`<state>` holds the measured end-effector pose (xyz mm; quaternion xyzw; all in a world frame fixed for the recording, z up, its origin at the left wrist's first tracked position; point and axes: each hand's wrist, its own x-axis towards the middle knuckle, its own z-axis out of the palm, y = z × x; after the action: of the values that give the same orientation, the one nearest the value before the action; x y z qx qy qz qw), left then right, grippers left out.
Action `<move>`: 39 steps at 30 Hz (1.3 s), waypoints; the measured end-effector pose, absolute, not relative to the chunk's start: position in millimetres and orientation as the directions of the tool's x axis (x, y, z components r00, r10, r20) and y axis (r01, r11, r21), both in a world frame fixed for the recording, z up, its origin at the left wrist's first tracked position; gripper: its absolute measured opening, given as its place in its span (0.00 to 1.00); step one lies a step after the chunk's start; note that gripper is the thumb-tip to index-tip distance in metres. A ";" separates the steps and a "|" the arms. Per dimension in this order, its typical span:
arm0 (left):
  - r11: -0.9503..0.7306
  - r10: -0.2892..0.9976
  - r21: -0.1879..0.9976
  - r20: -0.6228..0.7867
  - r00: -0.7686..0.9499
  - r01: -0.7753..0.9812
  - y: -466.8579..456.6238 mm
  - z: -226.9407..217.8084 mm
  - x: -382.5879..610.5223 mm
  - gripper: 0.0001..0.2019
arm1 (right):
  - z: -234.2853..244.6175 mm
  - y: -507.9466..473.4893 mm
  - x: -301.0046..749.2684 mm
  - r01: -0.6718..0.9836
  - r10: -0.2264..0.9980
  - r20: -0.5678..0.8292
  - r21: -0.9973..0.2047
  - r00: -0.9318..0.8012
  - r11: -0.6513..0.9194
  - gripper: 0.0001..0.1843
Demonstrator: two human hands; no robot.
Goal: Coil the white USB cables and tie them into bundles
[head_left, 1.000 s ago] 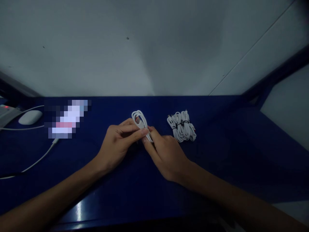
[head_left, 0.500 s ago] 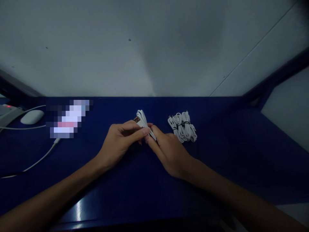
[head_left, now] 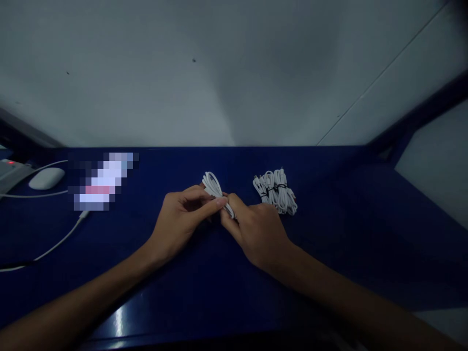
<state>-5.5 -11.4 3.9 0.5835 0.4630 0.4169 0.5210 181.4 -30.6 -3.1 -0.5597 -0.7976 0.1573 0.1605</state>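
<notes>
A white cable (head_left: 212,184), folded into a looped bundle, is held between my two hands above the blue table. My left hand (head_left: 179,214) pinches it from the left, thumb on top across the middle of the bundle. From the right, the fingers of my right hand (head_left: 258,229) close round its lower end, which partly hides it. To the right of my hands lie several white cables (head_left: 278,190) side by side, bundled with black ties.
A lit phone (head_left: 104,183), blurred out, lies on the blue table (head_left: 204,302) at the left with a white charging cable (head_left: 60,246) plugged in. Beside it sit a white rounded case (head_left: 47,178) and a power strip (head_left: 12,170) with a red light. A grey wall (head_left: 226,73) rises behind.
The cable bundle has turned slightly in my fingers, so its loops look wider and the orange-brown end seen before is now mostly hidden. My right fingers have shifted a little along it.
</notes>
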 end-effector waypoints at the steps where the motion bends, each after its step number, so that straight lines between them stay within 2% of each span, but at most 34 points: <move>1: -0.015 0.972 0.996 -0.006 0.233 0.087 -11.5 4.6 -5.3 0.16 | -4.1 -31.2 182.0 0.825 0.942 0.110 -0.457 -0.317 0.332 0.20; 4: 0.018 0.963 1.000 -0.022 0.268 0.019 -11.2 5.6 -4.9 0.09 | -3.3 -33.2 184.7 0.697 0.940 0.157 -0.637 -0.302 0.331 0.16; 8: 0.033 0.946 0.999 -0.019 0.324 -0.039 -8.3 3.0 -7.5 0.10 | 5.1 -34.8 188.5 0.341 0.930 0.050 -0.922 -0.364 0.183 0.12; 11: 0.053 0.923 0.994 -0.013 0.384 -0.092 -5.9 0.6 -10.4 0.12 | 9.3 -34.0 190.2 0.087 0.897 0.006 -0.995 -0.443 0.049 0.16; 14: 0.103 0.895 0.985 -0.032 0.444 -0.137 -5.0 0.0 -11.8 0.13 | 9.7 -31.8 191.7 -0.039 0.863 -0.026 -0.998 -0.504 -0.053 0.22; 19: 0.211 0.857 0.956 -0.081 0.509 -0.204 -3.2 1.4 -11.3 0.11 | 11.6 -29.4 196.6 -0.093 0.743 -0.086 -0.976 -0.664 -0.196 0.21; 22: 0.249 0.851 0.944 -0.107 0.514 -0.216 -1.2 2.1 -10.3 0.13 | 13.9 -28.6 198.7 -0.084 0.710 -0.110 -0.969 -0.695 -0.232 0.22; 34: 0.171 0.896 0.964 -0.067 0.438 -0.203 1.9 -4.2 -11.6 0.10 | 9.3 -23.6 197.8 -0.019 0.763 -0.138 -0.981 -0.632 -0.193 0.20; 39: 0.172 0.892 0.961 -0.058 0.448 -0.217 3.6 -1.6 -11.6 0.10 | 11.0 -25.4 196.5 -0.077 0.779 -0.088 -0.982 -0.621 -0.172 0.21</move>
<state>-11.6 3.6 -1.6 0.5014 0.3367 0.4033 0.6874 196.5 -25.4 11.0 -0.3101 -0.5662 0.6998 0.3059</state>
